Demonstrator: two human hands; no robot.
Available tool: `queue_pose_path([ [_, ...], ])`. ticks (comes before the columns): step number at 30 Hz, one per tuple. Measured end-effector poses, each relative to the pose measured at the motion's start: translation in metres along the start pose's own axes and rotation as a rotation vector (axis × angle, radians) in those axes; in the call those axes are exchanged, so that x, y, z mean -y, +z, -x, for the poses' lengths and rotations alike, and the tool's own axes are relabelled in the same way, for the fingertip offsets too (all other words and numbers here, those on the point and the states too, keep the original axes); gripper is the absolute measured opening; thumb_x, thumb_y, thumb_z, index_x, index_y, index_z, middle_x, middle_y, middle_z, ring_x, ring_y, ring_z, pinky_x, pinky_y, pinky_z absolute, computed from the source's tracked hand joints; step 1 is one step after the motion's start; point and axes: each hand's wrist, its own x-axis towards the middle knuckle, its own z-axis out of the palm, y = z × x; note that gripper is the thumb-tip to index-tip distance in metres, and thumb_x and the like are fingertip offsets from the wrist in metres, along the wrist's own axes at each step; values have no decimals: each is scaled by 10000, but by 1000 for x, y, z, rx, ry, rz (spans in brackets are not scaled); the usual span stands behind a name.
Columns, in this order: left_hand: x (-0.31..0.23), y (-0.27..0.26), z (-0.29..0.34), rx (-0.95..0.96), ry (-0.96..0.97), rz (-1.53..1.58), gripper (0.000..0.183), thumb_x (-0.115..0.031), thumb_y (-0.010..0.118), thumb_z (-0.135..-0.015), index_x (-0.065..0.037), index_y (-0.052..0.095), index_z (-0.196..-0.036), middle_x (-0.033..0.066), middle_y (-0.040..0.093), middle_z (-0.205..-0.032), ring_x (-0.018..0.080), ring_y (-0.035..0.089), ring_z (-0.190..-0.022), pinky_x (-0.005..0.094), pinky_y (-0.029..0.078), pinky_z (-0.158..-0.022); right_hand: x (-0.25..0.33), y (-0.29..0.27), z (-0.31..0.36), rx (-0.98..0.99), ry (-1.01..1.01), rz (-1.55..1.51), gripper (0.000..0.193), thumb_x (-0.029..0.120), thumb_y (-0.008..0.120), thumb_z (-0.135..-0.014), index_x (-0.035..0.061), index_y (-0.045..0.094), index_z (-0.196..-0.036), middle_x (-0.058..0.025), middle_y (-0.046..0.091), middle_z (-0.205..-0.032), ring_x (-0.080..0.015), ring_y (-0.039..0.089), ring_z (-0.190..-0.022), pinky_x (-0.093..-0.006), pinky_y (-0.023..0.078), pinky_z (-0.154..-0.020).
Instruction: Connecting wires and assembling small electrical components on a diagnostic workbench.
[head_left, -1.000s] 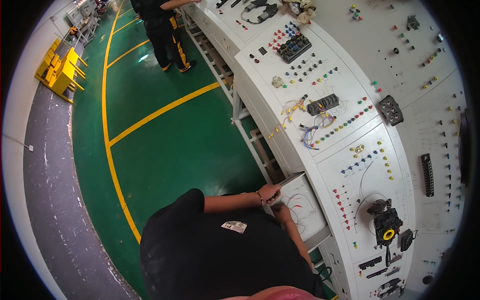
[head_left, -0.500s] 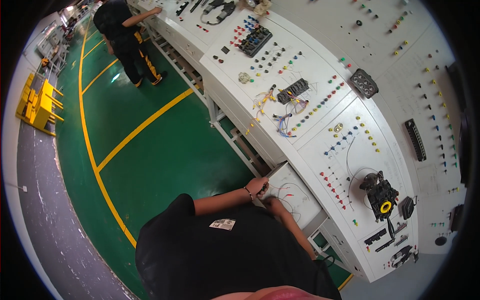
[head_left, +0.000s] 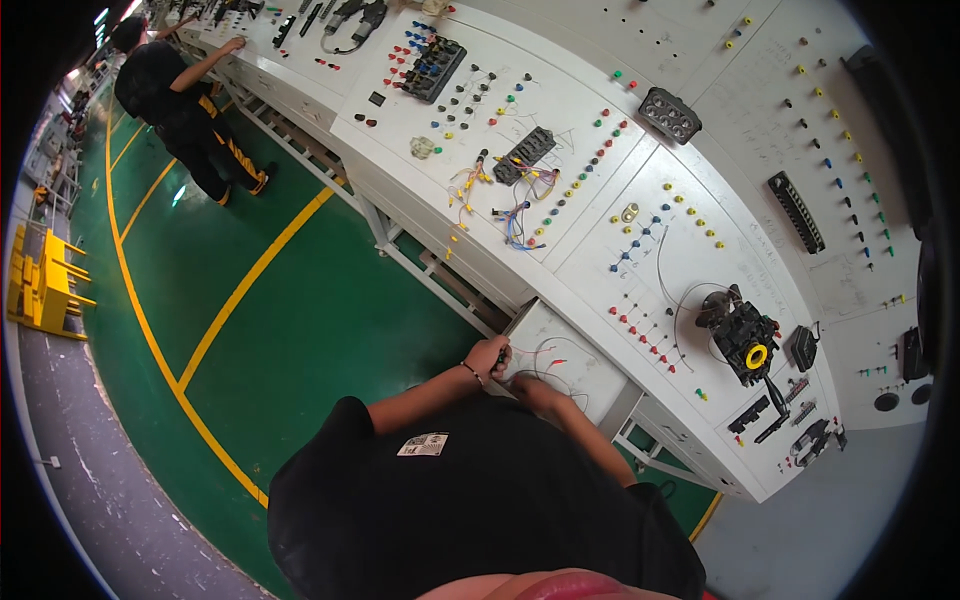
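Observation:
Over an open white drawer (head_left: 597,385) at the bench's front edge, both my hands are close together. My left hand (head_left: 486,358) is closed around a small dark thing, mostly hidden by the fingers. Just right of it, my right hand (head_left: 538,394) has its fingers curled in; what they hold, if anything, is hidden. Thin wires (head_left: 548,373) loop inside the drawer beside my hands. A red-tipped lead (head_left: 558,361) lies among them.
The white bench (head_left: 590,270) carries coloured sockets, a black fuse box (head_left: 434,70), a connector block (head_left: 524,155) with loose coloured wires, and a steering column switch (head_left: 748,342). Another person (head_left: 170,90) stands farther along the bench. Yellow stools (head_left: 45,285) stand at far left.
The view has swung, so the bench sits farther left in the picture and more of the other person shows. My hands stay at the drawer, with the left still closed.

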Motion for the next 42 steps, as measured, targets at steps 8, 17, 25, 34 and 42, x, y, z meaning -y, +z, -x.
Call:
queue_pose_path([
  [8,-2,-1,-4,27,-1,10,303,-299,524,-884,-60,521,-698,38,473,-608,124,422,-492,257,300,-405,0,-8,7,42,-32,-124,208,151,585,-860,35,648,-1020,-189,612,-1054,-332,580,-993,-416,464,-865],
  [17,-8,7,2,-17,9,-6,291,-273,513,-894,-51,532,-707,44,489,-621,124,425,-498,262,300,-414,2,-25,18,56,-160,-255,244,150,599,-872,12,619,-1073,-137,592,-1006,-247,583,-943,-371,484,-817],
  [25,-4,5,1,1,32,2,297,-273,517,-892,-40,533,-709,61,502,-627,134,430,-474,269,299,-390,3,-21,26,1,-48,-376,142,95,597,-895,20,633,-1011,-58,593,-896,-160,571,-812,-299,480,-728],
  [34,3,6,-3,-5,-25,46,300,-323,511,-868,-59,544,-729,44,504,-623,136,435,-481,273,302,-401,-3,-15,40,-2,27,-493,121,103,638,-878,14,652,-960,-52,584,-931,-129,556,-819,-277,465,-710],
  [42,-4,12,0,-13,28,23,300,-289,513,-886,-48,550,-712,55,507,-605,138,459,-476,274,357,-420,-8,-14,41,-57,142,-396,143,119,657,-851,5,679,-935,-96,628,-921,-198,587,-858,-323,471,-769],
])
